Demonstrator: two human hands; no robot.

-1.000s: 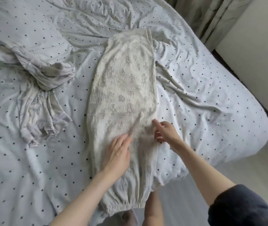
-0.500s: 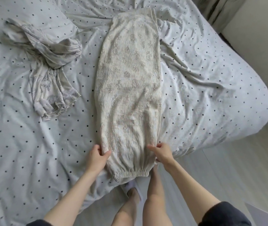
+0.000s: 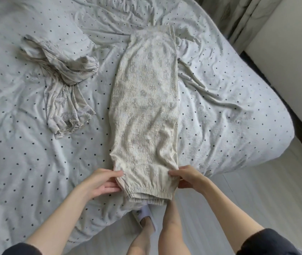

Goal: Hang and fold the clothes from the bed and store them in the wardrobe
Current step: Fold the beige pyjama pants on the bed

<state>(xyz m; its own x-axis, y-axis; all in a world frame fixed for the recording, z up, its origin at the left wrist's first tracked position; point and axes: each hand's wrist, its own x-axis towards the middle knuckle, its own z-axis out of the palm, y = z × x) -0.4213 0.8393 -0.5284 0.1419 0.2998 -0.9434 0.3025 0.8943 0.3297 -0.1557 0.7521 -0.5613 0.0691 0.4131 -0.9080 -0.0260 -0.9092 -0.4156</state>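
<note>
Both hands have come down from the middle of the trousers (image 3: 146, 111) to the elastic cuff end near the bed (image 3: 238, 100) edge. The left hand (image 3: 100, 183) and the right hand (image 3: 188, 178) each pinch one side, thumb above and fingers under. I judge the next fold goes upward. A crumpled garment (image 3: 62, 85) lies apart at left, not in the way

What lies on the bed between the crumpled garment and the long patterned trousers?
Only bare dotted bedsheet lies between the crumpled garment and the patterned trousers; the head view shows the two are apart.
</note>
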